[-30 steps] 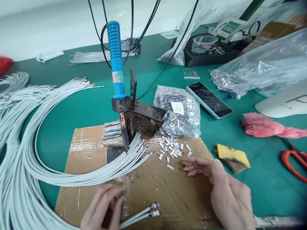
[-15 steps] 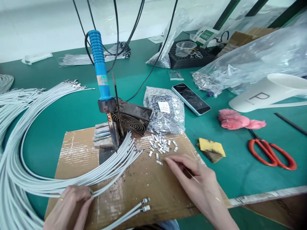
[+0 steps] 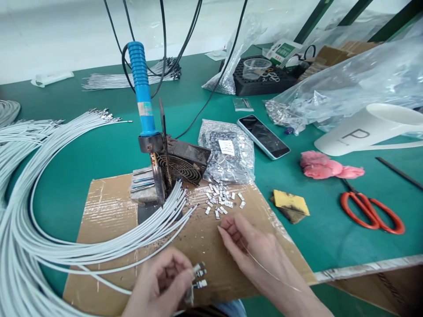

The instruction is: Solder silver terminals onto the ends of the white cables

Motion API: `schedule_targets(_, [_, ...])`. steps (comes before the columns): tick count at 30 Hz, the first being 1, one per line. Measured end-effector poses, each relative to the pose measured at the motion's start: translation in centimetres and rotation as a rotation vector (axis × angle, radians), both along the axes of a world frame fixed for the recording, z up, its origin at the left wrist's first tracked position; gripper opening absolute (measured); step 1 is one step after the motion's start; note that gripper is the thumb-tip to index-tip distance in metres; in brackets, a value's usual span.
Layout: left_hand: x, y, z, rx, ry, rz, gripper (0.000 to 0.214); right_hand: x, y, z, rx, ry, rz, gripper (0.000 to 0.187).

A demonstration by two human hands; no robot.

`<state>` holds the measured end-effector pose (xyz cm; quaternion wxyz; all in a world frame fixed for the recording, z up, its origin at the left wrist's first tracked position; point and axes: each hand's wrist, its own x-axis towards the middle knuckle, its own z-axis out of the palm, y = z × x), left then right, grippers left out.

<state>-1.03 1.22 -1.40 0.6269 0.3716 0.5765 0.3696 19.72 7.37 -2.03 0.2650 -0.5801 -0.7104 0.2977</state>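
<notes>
Now, by the cardboard (image 3: 109, 211):
Left hand (image 3: 161, 281): moved from wire bundle to near edge, pinching tipped wires (image 3: 198, 275).
Right hand (image 3: 251, 251): fingers narrowed just below loose terminals (image 3: 221, 199), pulled nearer; grasp unclear.
Iron (image 3: 145, 110): upright, far edge.

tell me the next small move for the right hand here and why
Probably pinch one metal clip from the loose pile: the right hand lies open just short of it, while the left hand holds white wires with stripped tips ready.
</notes>
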Motion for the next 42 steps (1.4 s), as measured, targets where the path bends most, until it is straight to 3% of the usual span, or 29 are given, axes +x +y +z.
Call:
schedule_targets(2, [-0.5, 1.2, 0.8, -0.096, -0.143, 0.094, 0.041, -0.7, -0.6, 0.5, -0.117, 0.172, -0.024, 0.015])
schedule_targets(6, [-1.2, 2.3, 1.9, -0.176, -0.214, 0.211, 0.046, -3.4, -1.4, 1.4, -0.397, 0.651, -0.147, 0.023])
schedule_targets(9, [-1.2, 2.2, 2.0, -0.182, -0.231, 0.234, 0.045, -5.1, -1.6, 1.9, -0.489, 0.796, -0.19, 0.025])
schedule_targets(15, [-0.9, 2.2, 2.0, -0.168, -0.242, 0.238, 0.047, -6.2, -1.4, 2.7, -0.352, 0.776, -0.088, 0.012])
schedule_targets(21, [-0.4, 2.2, 2.2, -0.143, -0.221, 0.274, 0.048, -6.2, -1.5, 3.1, -0.357, 0.782, -0.034, 0.014])
schedule_targets(30, [0.2, 1.9, 1.9, -0.067, -0.158, 0.331, 0.051, -6.7, -1.8, 3.5, -0.367, 0.806, -0.128, 0.014])
schedule_targets(36, [0.3, 1.9, 2.1, -0.01, -0.137, 0.358, 0.047, -7.0, -2.0, 3.4, -0.516, 0.917, -0.204, 0.011])
schedule_targets(42, [-0.1, 1.5, 2.1, 0.066, -0.112, 0.326, 0.04, -6.4, -1.4, 3.2, -0.822, 1.008, -0.209, 0.041])
